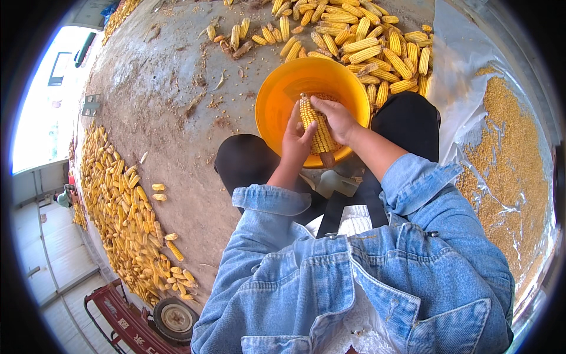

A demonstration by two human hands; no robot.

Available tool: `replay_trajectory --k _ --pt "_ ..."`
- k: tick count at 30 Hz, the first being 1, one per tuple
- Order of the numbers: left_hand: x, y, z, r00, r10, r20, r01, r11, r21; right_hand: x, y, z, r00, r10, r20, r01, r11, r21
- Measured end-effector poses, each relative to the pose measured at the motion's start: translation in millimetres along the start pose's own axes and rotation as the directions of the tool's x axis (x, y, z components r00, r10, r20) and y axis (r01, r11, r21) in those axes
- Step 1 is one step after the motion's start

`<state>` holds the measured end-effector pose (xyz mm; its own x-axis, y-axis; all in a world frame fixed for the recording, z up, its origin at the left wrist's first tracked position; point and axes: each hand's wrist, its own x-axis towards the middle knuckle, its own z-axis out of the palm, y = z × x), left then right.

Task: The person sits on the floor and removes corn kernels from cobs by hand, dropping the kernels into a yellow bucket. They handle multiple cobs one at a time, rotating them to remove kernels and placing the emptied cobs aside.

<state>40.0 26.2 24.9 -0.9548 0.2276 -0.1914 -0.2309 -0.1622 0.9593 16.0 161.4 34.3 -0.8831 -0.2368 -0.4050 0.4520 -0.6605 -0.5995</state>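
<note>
An ear of dried yellow corn (315, 128) is held between both hands over a yellow plastic basin (276, 95). My left hand (297, 138) grips its left side, with the thumb lying across the kernels. On the other side, my right hand (337, 118) wraps the upper part, thumb near the pale tip. A brown bare stretch shows at the ear's lower end, close to the basin's near rim. Reddish-brown loose material, too small to tell apart, lies on the basin floor, partly hidden by the hands and the ear. The basin stands between my knees.
A heap of corn ears (376, 48) lies beyond the basin to the right. Loose kernels (504, 177) cover plastic sheeting (460, 75) at the right. Another long corn pile (119, 199) stretches along the left, near a red vehicle (132, 323) with a wheel (175, 317).
</note>
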Motion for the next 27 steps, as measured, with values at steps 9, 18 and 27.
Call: replay_trajectory --k 9,18,27 --pt "1.3 -0.8 -1.8 0.999 -0.008 -0.037 0.006 0.999 -0.044 2.6 4.3 -4.4 0.994 0.019 0.106 -0.018 1.000 -0.016" --pt "-1.1 7.2 -5.5 0.972 -0.139 0.189 0.143 0.990 -0.006 5.9 7.1 -5.1 0.993 -0.117 0.004 0.117 0.990 -0.075" --pt "-3.6 4.5 -0.9 0.984 -0.064 0.165 0.036 0.985 0.166 6.2 4.1 -5.4 0.995 -0.101 0.004 0.101 0.988 -0.116"
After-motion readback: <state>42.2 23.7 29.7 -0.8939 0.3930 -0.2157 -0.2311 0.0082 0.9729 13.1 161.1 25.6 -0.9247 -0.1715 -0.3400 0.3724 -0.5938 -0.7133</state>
